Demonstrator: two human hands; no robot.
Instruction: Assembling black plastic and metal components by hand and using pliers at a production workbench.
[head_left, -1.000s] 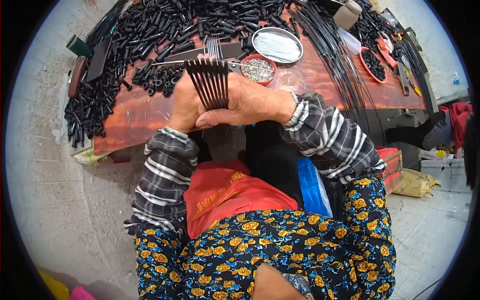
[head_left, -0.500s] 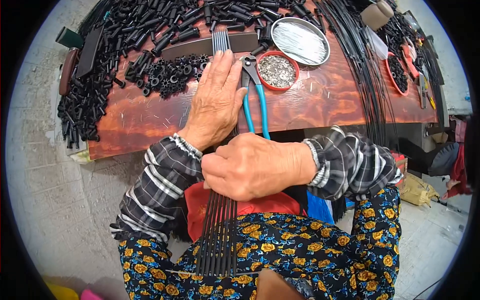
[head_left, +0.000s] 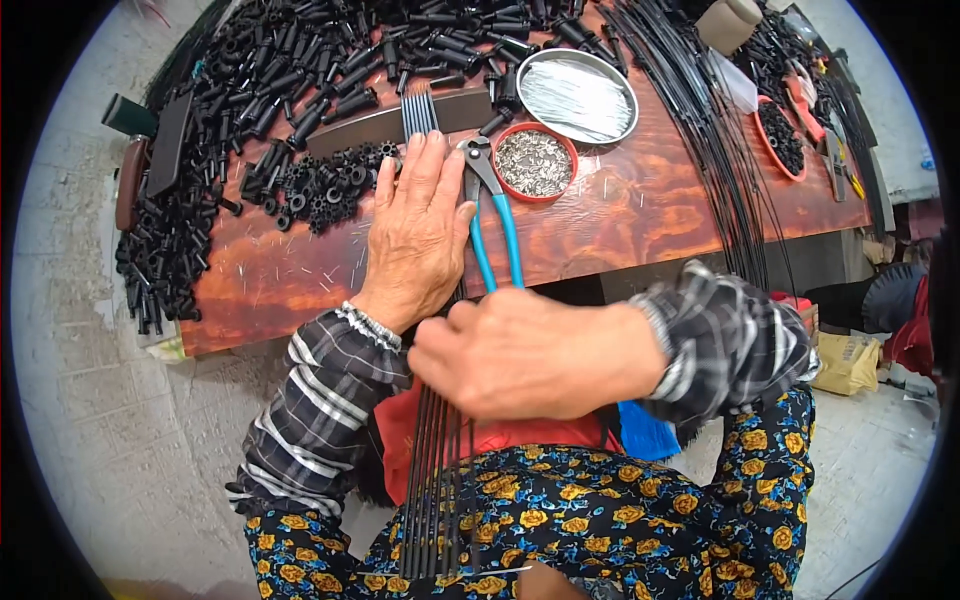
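A row of thin black rods [head_left: 430,480] runs from the table's near edge down over my lap, side by side. Their far ends [head_left: 418,115] are pale with copper-coloured tips and rest against a dark flat bar [head_left: 465,110]. My left hand [head_left: 413,240] lies flat on the rods, fingers stretched forward. Closer to me, my right hand [head_left: 530,355] is curled over the rods, slightly blurred; its fingertips are hidden. Pliers with blue handles [head_left: 510,240] lie just right of my left hand. A thin pale wire [head_left: 500,575] crosses near the rods' lower ends.
Black tubular parts [head_left: 290,60] heap across the table's back and left, with small toothed rings [head_left: 320,190] in front. A red dish [head_left: 535,195] holds small metal pieces; a round metal tray [head_left: 630,120] holds pale thin sticks. Long black rods [head_left: 690,130] overhang the right edge.
The view has shifted, so the table's things sit further left and lower. My right hand has slid a little rightward and blurs. One rod now stands slightly apart at the row's right side.
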